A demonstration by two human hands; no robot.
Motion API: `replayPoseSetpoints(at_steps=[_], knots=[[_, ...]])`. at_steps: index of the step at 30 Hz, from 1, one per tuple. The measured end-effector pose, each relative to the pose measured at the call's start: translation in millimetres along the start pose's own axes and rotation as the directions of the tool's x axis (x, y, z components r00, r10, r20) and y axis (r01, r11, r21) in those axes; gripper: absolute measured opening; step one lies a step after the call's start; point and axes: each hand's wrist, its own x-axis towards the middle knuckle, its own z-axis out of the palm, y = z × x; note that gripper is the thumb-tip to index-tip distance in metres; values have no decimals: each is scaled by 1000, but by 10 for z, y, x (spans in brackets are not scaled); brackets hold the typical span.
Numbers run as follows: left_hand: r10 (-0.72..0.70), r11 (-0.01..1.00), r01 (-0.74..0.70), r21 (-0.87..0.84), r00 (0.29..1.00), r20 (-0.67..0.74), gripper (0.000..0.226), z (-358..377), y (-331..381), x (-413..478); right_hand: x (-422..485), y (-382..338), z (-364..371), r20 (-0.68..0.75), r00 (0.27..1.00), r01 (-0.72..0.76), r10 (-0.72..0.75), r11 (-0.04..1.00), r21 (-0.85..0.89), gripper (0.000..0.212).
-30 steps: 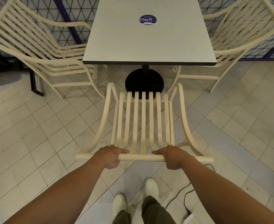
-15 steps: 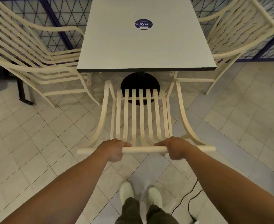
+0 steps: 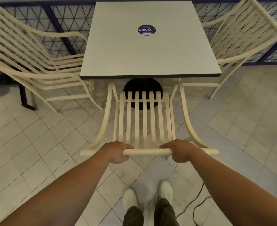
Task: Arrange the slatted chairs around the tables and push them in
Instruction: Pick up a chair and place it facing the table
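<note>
"2 hands held the slatted chair (image 3: 144,119)?"
"Yes — left hand (image 3: 116,151) and right hand (image 3: 180,150) each wrapped fingers round its top rail (image 3: 146,151). Its seat front stood just short of the table (image 3: 150,51) — pushing-in step, I judged; it wanted a straight shove."

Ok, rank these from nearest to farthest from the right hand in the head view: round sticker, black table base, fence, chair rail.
1. Chair rail: gripped by the right hand.
2. Black table base: ahead, on the floor under the table.
3. Round sticker: on the table's top, farther ahead.
4. Fence: behind the table, farthest.
</note>
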Motion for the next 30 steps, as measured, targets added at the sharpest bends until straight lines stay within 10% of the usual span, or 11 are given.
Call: replayPoseSetpoints(at_steps=[30], knots=[[-92, 996, 92, 13, 995, -49, 74, -299, 99, 405, 212, 543, -437, 43, 998, 58, -55, 996, -63, 79]])
